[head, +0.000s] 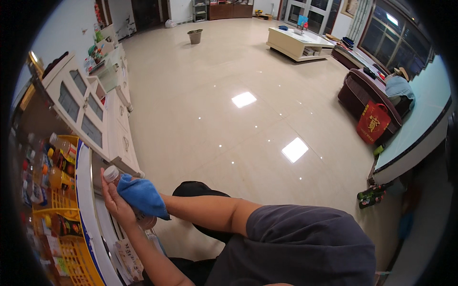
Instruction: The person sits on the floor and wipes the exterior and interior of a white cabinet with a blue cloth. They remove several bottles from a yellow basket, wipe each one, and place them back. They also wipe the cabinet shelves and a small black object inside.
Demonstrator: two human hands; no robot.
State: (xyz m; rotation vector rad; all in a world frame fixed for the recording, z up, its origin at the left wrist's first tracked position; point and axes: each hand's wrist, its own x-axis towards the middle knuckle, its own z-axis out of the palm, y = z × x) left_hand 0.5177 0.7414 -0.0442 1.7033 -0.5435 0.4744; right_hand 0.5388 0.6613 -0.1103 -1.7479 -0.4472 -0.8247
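Note:
A plastic bottle with a white cap (111, 173) is tilted in front of me at the left. My left hand (120, 209) wraps around its near side, with the fingers up by the neck. A blue cloth (141, 193) lies over the bottle's far side, pressed there by my right hand (164, 201). The cloth hides most of that hand. Below the cloth the lower end of the bottle (146, 222) shows, with a label carrying writing.
Left stands a fridge-like shelf with yellow baskets (73, 246) and drink bottles (62, 178). Beyond it are a cream cabinet (80, 103), a bin (195, 37) and a coffee table (300, 44). A red bag (374, 123) leans on the sofa (361, 91); green bottles (370, 196) lie right.

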